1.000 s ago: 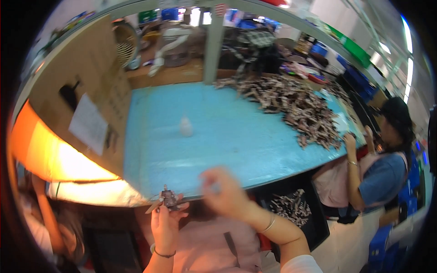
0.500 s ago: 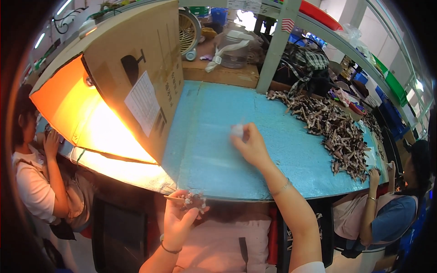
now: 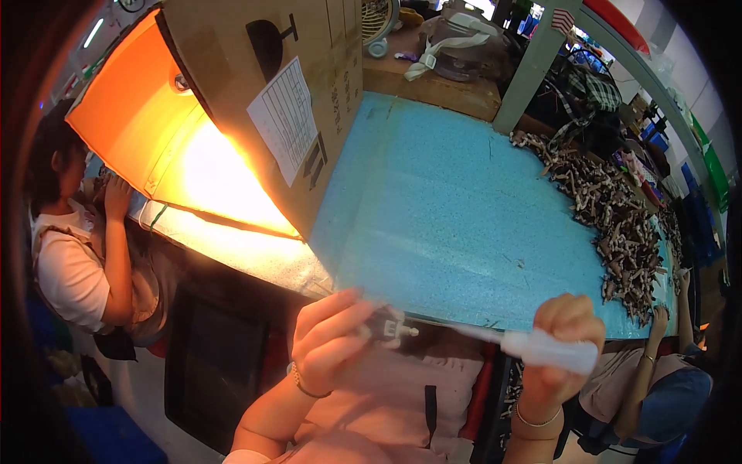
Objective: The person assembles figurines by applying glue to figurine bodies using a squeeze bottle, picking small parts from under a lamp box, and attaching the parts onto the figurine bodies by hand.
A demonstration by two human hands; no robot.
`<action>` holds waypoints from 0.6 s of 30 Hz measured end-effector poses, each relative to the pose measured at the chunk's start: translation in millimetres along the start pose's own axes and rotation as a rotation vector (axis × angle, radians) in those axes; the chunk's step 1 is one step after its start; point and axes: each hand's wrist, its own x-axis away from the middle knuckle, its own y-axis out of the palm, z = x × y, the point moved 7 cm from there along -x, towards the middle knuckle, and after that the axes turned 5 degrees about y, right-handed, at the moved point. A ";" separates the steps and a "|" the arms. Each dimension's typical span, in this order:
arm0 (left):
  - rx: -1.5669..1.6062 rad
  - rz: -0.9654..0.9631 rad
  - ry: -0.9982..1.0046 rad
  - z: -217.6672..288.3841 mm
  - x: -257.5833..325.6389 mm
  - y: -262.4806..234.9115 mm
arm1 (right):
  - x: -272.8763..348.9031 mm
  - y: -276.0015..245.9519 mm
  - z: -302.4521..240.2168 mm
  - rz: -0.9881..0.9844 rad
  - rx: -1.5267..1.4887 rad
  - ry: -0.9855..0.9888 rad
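since half a second ago my right hand has come back from the middle of the blue table to its near edge, now fisted around a white squeeze bottle whose thin nozzle points left. my left hand has risen a little and pinches a small dark part between fingertips, just beside the nozzle tip. a big cardboard box stands on the table's left side, and a heap of small parts lies along its right side. a seated person is at my left.
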 end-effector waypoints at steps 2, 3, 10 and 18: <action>-0.016 0.001 0.020 1.2 -2.5 1.3 | 4.5 -1.8 -11.7 0.038 0.030 -0.065; -0.044 -0.005 0.060 4.4 -5.1 1.9 | 8.4 0.9 -21.7 -0.053 0.138 -0.143; -0.100 -0.013 0.127 10.5 -2.4 1.6 | 17.7 21.4 -31.1 -0.006 0.328 -0.257; -0.076 0.106 0.150 12.1 -8.9 -2.1 | 20.3 27.5 -30.5 -0.080 0.340 -0.264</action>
